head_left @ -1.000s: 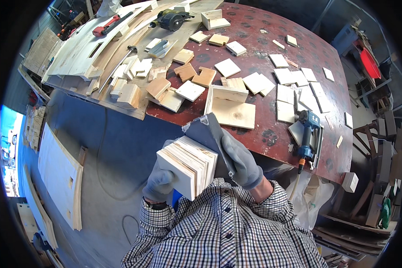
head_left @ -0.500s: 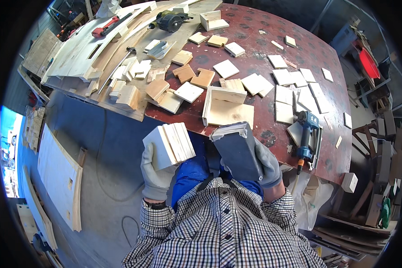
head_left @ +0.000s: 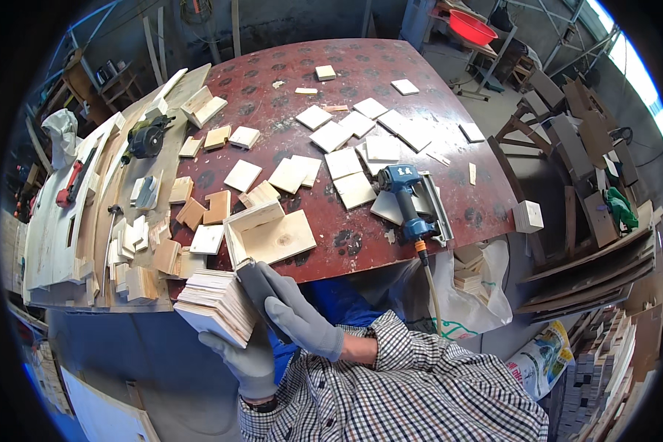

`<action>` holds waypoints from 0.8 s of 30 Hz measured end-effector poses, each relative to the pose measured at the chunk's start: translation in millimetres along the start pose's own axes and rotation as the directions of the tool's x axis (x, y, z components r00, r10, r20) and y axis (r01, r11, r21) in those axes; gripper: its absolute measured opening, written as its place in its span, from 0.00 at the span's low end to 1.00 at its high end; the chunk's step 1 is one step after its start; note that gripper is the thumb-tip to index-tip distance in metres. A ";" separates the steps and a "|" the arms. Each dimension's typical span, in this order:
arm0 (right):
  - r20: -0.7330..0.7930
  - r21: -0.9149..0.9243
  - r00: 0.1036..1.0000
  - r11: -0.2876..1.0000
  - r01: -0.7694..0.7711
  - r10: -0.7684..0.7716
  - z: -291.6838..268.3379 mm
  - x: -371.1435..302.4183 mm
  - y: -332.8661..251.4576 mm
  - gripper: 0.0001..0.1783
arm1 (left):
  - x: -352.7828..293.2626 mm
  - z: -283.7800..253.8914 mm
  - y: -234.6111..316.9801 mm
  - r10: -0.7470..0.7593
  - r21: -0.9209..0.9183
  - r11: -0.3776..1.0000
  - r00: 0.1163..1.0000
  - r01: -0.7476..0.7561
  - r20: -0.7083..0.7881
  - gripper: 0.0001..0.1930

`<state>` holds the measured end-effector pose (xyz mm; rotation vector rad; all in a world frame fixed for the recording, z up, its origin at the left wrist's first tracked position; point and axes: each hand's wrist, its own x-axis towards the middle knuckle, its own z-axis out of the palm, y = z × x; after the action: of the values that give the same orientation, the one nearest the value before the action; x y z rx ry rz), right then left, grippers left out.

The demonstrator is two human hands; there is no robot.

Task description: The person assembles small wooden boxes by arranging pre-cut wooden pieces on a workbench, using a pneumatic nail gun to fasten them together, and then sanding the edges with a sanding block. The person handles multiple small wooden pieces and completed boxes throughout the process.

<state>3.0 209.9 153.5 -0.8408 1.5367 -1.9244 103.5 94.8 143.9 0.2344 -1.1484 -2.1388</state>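
My left hand [head_left: 244,368], in a grey glove, grips a stack of small plywood pieces [head_left: 215,303] from below, their layered edges showing. In my gloved right hand [head_left: 308,323] is a sanding block [head_left: 255,286] wrapped in dark grey sheet. Its face lies against the side of the stack, or very close to it; the contact is partly hidden by the block. Just beyond both hands, an open plywood corner piece [head_left: 291,237] rests at the table's near edge.
Many square wood pieces [head_left: 352,190] lie scattered on the dark red table [head_left: 331,254]. A blue nail gun [head_left: 402,197] with a hose sits at right. Stacked boards, a black power tool [head_left: 149,138] and a red tool [head_left: 69,184] are at left. A plastic bag [head_left: 490,295] hangs below the table.
My view has turned rightward, so the table's contents appear further left. My hands, apart before, have come together, bringing the sanding block to the side of the plywood stack.
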 end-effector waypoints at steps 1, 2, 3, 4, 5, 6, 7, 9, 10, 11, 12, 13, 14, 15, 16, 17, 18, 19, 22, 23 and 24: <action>0.034 0.199 0.996 0.976 -0.092 0.087 2.3 -1.6 2.0 0.39 | -1.5 1.8 -3.1 0.168 0.502 0.856 0.985 -0.124 -0.043 0.33; 0.092 0.388 0.982 0.903 -0.187 0.163 5.8 -3.6 3.7 0.39 | -0.7 2.6 -1.8 0.268 0.666 0.727 0.962 -0.168 -0.051 0.33; 0.165 0.554 0.961 0.785 -0.278 0.224 9.0 -5.6 4.8 0.39 | -0.2 1.8 0.8 0.365 0.808 0.564 0.929 -0.172 -0.057 0.33; 0.275 0.517 0.934 0.783 -0.344 0.229 8.2 -10.7 4.2 0.39 | 6.8 -0.6 5.7 0.384 0.733 0.657 0.915 -0.177 -0.124 0.33; 0.379 0.474 0.895 0.782 -0.405 0.233 6.9 -15.4 3.5 0.39 | 13.0 -4.2 11.4 0.393 0.645 0.741 0.900 -0.186 -0.192 0.33; 0.428 0.470 0.892 0.808 -0.357 0.145 -0.4 -15.7 10.2 0.40 | 21.0 -5.8 13.1 0.422 0.643 0.748 0.867 -0.168 -0.264 0.34; 0.420 0.433 0.899 0.844 -0.316 0.121 -4.9 -13.8 16.6 0.41 | 26.6 -9.5 15.9 0.420 0.655 0.750 0.834 -0.096 -0.358 0.33; 0.382 0.377 0.911 0.874 -0.305 0.153 -3.9 -6.5 15.6 0.43 | 19.6 -52.6 25.0 0.506 0.869 0.486 0.841 -0.091 -0.194 0.33; 0.316 0.351 0.924 0.878 -0.326 0.217 -4.7 -2.9 8.2 0.44 | 14.2 -73.5 18.9 0.474 0.860 0.489 0.872 -0.144 -0.124 0.33; 0.256 0.383 0.922 0.845 -0.373 0.290 -7.1 3.4 -9.7 0.44 | 7.5 -94.8 15.9 0.445 0.851 0.487 0.894 -0.195 -0.050 0.33; 0.113 0.242 0.979 0.950 -0.195 0.172 -7.8 1.1 -9.5 0.44 | 1.9 -112.9 11.4 0.405 0.831 0.498 0.914 -0.246 0.028 0.34; 0.004 0.067 1.000 0.997 -0.025 0.025 -6.7 2.0 -8.3 0.44 | 2.1 -118.3 7.8 0.298 0.717 0.676 0.953 -0.173 -0.051 0.34; -0.067 -0.132 0.988 0.983 0.130 -0.140 -7.7 4.2 -7.5 0.44 | 4.2 -114.9 5.4 0.183 0.569 0.819 0.975 -0.079 -0.128 0.34; -0.041 -0.198 0.964 0.948 0.248 -0.261 -7.5 2.7 -8.5 0.45 | 4.0 -111.7 3.4 0.091 0.581 0.814 0.983 0.018 -0.158 0.34; 0.022 -0.356 0.911 0.849 0.392 -0.411 -7.5 2.0 -9.9 0.46 | -0.3 -106.7 -1.0 0.027 0.581 0.811 0.988 0.068 -0.154 0.34; 0.105 -0.499 0.841 0.703 0.506 -0.531 -7.7 -0.7 -13.7 0.47 | -4.0 -97.0 -5.9 -0.044 0.580 0.806 0.988 0.122 -0.147 0.34; 0.165 -0.497 0.815 0.667 0.555 -0.556 -3.6 -2.1 -12.5 0.43 | -13.4 -85.7 -10.7 -0.080 0.572 0.811 0.991 0.126 -0.105 0.34; 0.263 -0.552 0.766 0.560 0.618 -0.586 -1.9 -0.9 -11.3 0.36 | -18.0 -80.0 -14.7 -0.114 0.502 0.851 0.987 0.156 -0.114 0.33; 0.286 -0.555 0.672 0.453 0.698 -0.684 -7.7 -0.4 4.3 0.33 | -24.4 -68.7 -28.1 -0.225 0.117 0.959 0.947 0.256 -0.229 0.34; 0.275 -0.574 0.674 0.446 0.687 -0.686 -15.3 0.6 7.5 0.33 | -20.3 -46.0 -22.7 -0.264 0.071 0.954 0.928 0.292 -0.263 0.35; 0.262 -0.593 0.678 0.439 0.675 -0.687 -21.4 -0.3 10.2 0.33 | -16.8 -22.7 -15.9 -0.303 0.021 0.946 0.906 0.324 -0.295 0.35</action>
<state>-12.5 221.9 140.1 -2.0486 2.1484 -1.8327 118.6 96.5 115.3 0.7857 -1.0684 -2.2434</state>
